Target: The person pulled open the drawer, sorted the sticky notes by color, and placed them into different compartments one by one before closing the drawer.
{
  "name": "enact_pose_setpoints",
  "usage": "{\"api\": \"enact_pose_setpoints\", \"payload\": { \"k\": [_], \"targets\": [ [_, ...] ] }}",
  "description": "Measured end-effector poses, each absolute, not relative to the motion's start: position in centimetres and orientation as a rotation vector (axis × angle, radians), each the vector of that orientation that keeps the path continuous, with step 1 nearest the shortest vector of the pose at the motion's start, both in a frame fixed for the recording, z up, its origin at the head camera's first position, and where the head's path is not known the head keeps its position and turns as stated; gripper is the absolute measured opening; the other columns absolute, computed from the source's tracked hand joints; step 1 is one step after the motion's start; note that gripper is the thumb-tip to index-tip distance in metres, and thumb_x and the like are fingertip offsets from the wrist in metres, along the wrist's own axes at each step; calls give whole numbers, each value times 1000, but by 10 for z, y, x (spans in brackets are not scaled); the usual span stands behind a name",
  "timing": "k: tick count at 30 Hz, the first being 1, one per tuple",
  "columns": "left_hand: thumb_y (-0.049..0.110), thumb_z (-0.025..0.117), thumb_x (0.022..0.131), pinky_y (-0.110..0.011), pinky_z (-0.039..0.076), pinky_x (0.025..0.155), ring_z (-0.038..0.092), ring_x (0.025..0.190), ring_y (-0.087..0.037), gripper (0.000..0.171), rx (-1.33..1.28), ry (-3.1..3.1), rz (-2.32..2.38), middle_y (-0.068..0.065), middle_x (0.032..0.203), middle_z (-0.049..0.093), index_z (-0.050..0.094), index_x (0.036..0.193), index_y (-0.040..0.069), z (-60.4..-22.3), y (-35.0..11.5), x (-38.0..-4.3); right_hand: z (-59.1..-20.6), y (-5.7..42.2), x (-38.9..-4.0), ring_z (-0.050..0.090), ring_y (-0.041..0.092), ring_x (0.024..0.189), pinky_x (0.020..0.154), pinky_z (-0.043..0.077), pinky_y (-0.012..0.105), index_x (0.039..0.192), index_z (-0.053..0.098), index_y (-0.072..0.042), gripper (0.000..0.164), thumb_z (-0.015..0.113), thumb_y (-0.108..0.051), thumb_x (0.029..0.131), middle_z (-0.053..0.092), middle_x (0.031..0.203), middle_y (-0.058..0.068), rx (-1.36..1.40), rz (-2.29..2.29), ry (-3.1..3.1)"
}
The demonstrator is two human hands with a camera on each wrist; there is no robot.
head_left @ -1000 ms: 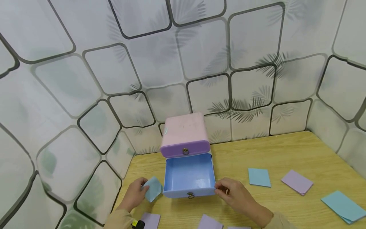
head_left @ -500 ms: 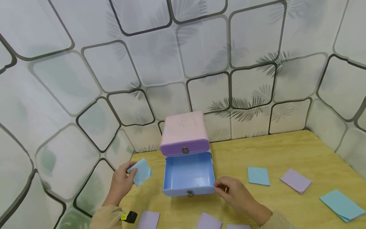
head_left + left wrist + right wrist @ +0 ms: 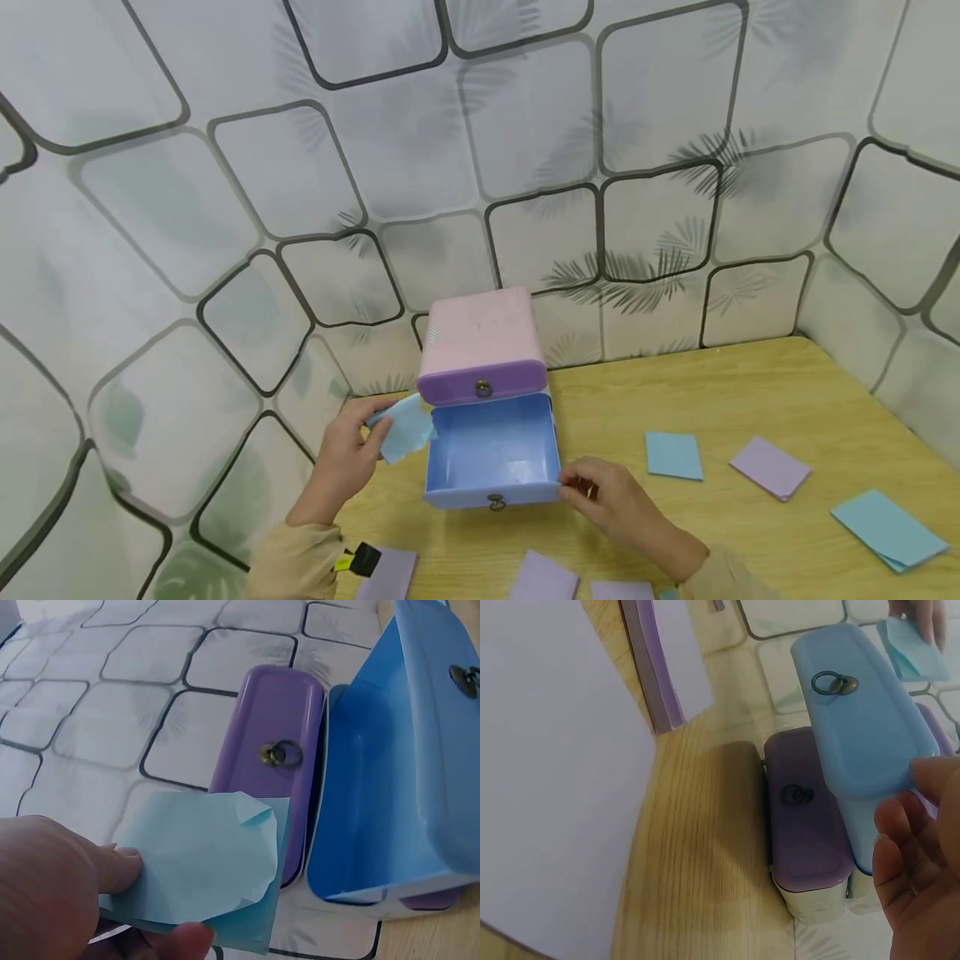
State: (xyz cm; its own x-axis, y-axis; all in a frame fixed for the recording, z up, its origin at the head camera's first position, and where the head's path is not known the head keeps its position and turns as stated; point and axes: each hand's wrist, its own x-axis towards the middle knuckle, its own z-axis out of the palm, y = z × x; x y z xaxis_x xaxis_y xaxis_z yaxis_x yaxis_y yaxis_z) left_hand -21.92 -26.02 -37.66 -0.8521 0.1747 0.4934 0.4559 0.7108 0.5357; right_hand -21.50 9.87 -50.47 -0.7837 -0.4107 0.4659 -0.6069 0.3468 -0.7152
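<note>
My left hand (image 3: 348, 458) pinches light blue paper (image 3: 408, 429) between thumb and fingers, just left of the pulled-out blue drawer (image 3: 521, 497). In the left wrist view the paper (image 3: 202, 855) shows two overlapping layers with creased corners. My right hand (image 3: 615, 504) holds the front right corner of that drawer; the right wrist view shows its thumb and fingers at the edge of the drawer front (image 3: 866, 720). No contents show inside the drawer. It belongs to a small pink-topped cabinet (image 3: 483, 333), whose upper purple drawer (image 3: 450, 388) is closed.
On the wooden table (image 3: 622, 408), a light blue paper square (image 3: 674, 456), a purple paper stack (image 3: 770, 467) and a larger blue stack (image 3: 888, 529) lie to the right. More purple paper (image 3: 543, 577) lies near the front. A patterned wall (image 3: 420, 175) rises behind.
My left hand has lifted the light blue paper from beside the drawer's front corner, moved left, then back right toward the drawer's left side. The right hand has stayed at the drawer's corner.
</note>
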Motion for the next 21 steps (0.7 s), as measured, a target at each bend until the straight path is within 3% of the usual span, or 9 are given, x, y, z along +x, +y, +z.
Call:
{"api": "enact_pose_setpoints", "payload": {
  "k": [7, 21],
  "targets": [
    [1, 61, 92, -30, 51, 69, 60, 92, -17, 22, -647, -2592, -818, -6, 105, 64, 65, 113, 6, -389, -220, -231, -505, 99, -214, 56, 1, 68, 54, 50, 21, 91, 64, -23, 8, 69, -17, 90, 60, 83, -16, 892, 1446, -2433],
    [-3, 45, 98, -40, 50, 85, 57, 107, -26, 32, -702, -2926, -815, -12, 118, 58, 58, 126, 6, -426, -179, -252, -509, 98, -215, 56, 1, 68, 54, 50, 21, 92, 63, -27, 15, 70, -14, 89, 60, 82, -16, 901, 1446, -2431]
  ]
}}
